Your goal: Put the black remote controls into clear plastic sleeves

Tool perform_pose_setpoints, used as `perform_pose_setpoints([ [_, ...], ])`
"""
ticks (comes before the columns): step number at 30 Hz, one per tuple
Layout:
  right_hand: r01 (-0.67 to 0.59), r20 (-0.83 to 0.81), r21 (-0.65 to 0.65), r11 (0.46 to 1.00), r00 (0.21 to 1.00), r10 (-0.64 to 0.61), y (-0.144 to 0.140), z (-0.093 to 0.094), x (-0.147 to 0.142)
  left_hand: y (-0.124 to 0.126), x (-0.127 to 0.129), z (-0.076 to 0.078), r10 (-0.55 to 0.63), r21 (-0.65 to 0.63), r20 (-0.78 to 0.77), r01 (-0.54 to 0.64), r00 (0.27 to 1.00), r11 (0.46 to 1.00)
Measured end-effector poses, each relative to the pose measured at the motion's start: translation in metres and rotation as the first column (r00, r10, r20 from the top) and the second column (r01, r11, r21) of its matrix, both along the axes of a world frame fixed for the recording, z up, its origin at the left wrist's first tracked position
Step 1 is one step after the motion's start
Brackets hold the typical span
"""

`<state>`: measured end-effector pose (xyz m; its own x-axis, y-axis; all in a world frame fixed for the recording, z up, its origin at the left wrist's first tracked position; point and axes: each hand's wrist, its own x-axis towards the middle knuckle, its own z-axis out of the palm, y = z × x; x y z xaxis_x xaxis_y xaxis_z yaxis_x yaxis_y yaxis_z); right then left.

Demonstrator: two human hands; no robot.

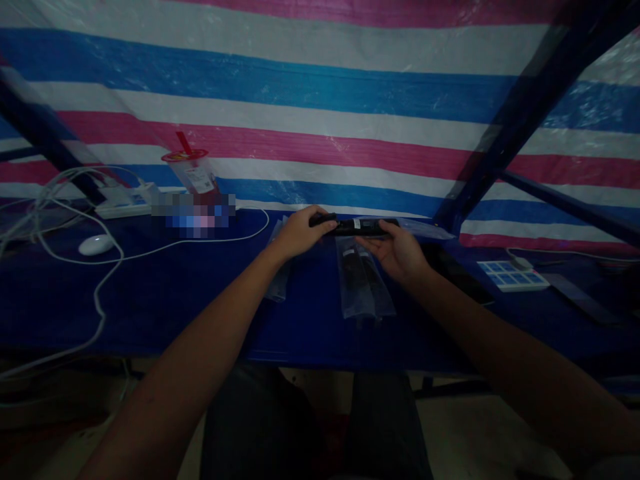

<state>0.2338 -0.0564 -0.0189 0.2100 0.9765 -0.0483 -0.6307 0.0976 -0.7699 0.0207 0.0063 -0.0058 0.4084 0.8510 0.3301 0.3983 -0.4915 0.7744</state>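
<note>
The left hand (305, 231) pinched a short black piece (321, 219) beside a labelled black device (367, 228); the right hand (404, 253) grasped the device's right end, near the far edge of the desk (310, 330). Loosened fingertips could drop either onto the plastic bags (356, 303).

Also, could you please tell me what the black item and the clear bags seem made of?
Black item: probably plastic with a smooth finish, judging by its even dark surface, though dim light leaves this open.
Clear bags: likely glossy plastic film, being see-through with pale sheen.
</note>
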Motion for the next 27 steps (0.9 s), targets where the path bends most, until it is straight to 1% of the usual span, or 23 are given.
perform_pose_setpoints([
  [2, 0.003, -0.006, 0.002, 1.000, 1.000, -0.003, 0.0002, 0.0008, 0.0013, 0.0024, 0.0000, -0.0010, 0.023, -0.022, 0.034, -0.022, 0.999, 1.000],
  [6, 0.011, 0.002, -0.027, 1.000, 1.000, -0.011, -0.0007, 0.0031, 0.0013, 0.0063, -0.0005, -0.0032, 0.048, -0.019, 0.022, -0.047, 0.999, 0.999],
  [10, -0.008, 0.026, -0.047, 0.999, 1.000, 0.009, -0.0020, 0.0046, 0.0002, 0.0066, -0.0007, -0.0028, 0.076, 0.025, 0.018, -0.076, 0.997, 0.997],
  [14, -0.009, 0.034, -0.050, 0.999, 0.999, 0.011, -0.0014, 0.0031, 0.0008, 0.0060, -0.0005, 0.0003, 0.129, 0.078, 0.006, -0.129, 0.992, 0.989],
  [27, 0.000, 0.064, -0.069, 0.998, 0.998, 0.004, -0.0021, 0.0024, 0.0006, 0.0021, -0.0013, 0.0036, 0.187, 0.109, -0.013, -0.185, 0.982, 0.977],
])
